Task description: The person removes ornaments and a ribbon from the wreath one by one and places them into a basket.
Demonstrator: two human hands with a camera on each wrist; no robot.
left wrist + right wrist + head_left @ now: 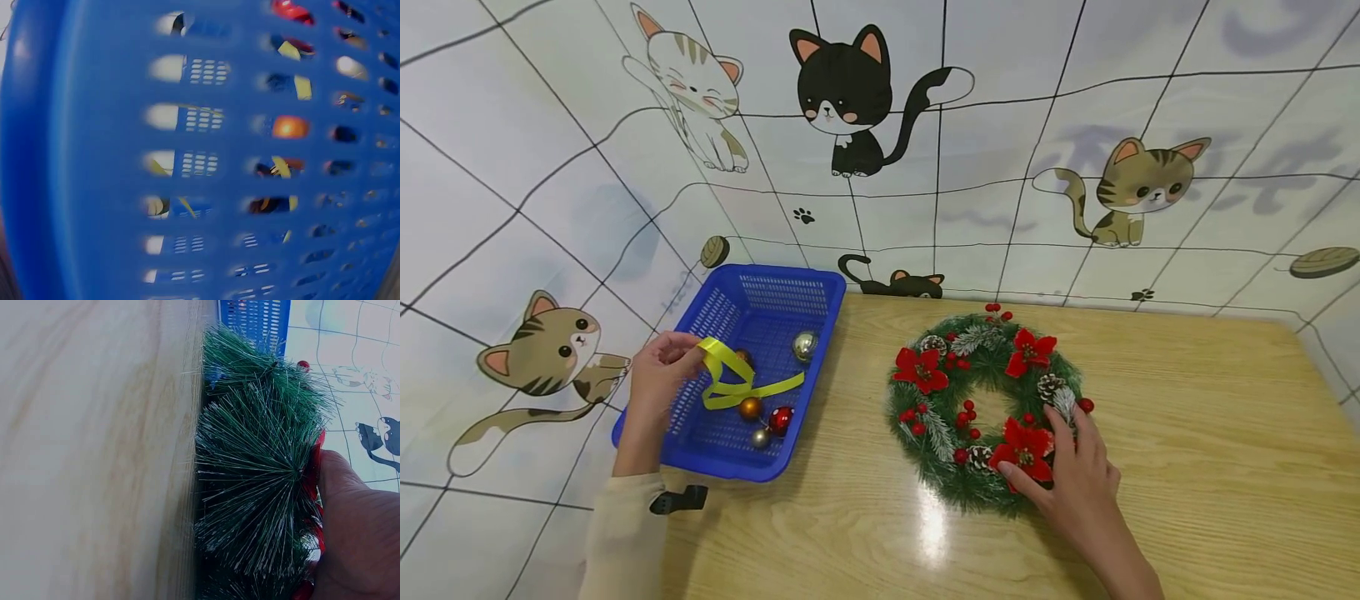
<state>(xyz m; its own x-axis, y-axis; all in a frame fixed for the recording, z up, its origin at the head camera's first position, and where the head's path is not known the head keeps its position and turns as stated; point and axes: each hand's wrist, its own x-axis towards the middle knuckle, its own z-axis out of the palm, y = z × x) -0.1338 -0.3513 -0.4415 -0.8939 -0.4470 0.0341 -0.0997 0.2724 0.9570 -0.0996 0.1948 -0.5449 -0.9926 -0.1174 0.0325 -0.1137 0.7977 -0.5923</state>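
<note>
My left hand (pixel 662 375) pinches a shiny yellow ribbon (pixel 778 387) over the left side of a blue plastic basket (pixel 827 333). The ribbon hangs in loops inside it, above several small baubles, among them an orange one (pixel 750 408) and a red one (pixel 781 421). Basket wall (pixel 106 156) fills the left wrist view and hides the hand. On the table lies a green wreath (pixel 917 454) with red flowers, berries and pinecones. My right hand (pixel 1078 483) rests on its lower right, fingers spread around a red flower (pixel 1024 450). The thumb touches that flower.
A silver bauble (pixel 805 346) lies in the basket's right part. The wooden table (pixel 1210 433) meets a wall covering (pixel 1000 167) with cat drawings at the back and left. A black strap piece (pixel 681 500) shows by my left wrist.
</note>
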